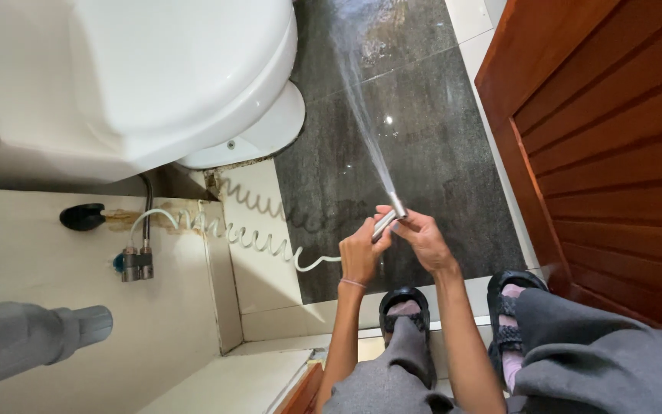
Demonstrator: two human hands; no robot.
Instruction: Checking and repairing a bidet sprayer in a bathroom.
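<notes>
Water [362,107] shoots in a thin, misty jet from the tip of a metal sprayer [389,217] and lands on the dark floor [438,153], which shines wet near its far edge. Both hands hold the sprayer above the near part of that floor. The left hand [360,254] wraps its fingers around the lower end of the handle, where the hose comes in, and a thin band circles that wrist. The right hand [421,236] closes over the upper part of the handle, with the thumb pressed along the metal just below the nozzle. Both grips are curled tight on the sprayer, not spread.

A white coiled hose [254,230] runs from the handle leftward across a pale strip of floor to a valve [138,263] on the cream wall [55,337]. A black round fitting [83,217] sits on the wall just beside the hose's end. The white toilet [155,77] stands at the floor's far left edge, close above the hose. A grey pipe [47,333] juts out at the near left. A brown wooden door [614,153] lines the floor's right edge. At the near edge, two feet in black sandals [461,307] stand on a pale threshold, with grey trousers [599,360] above them.
</notes>
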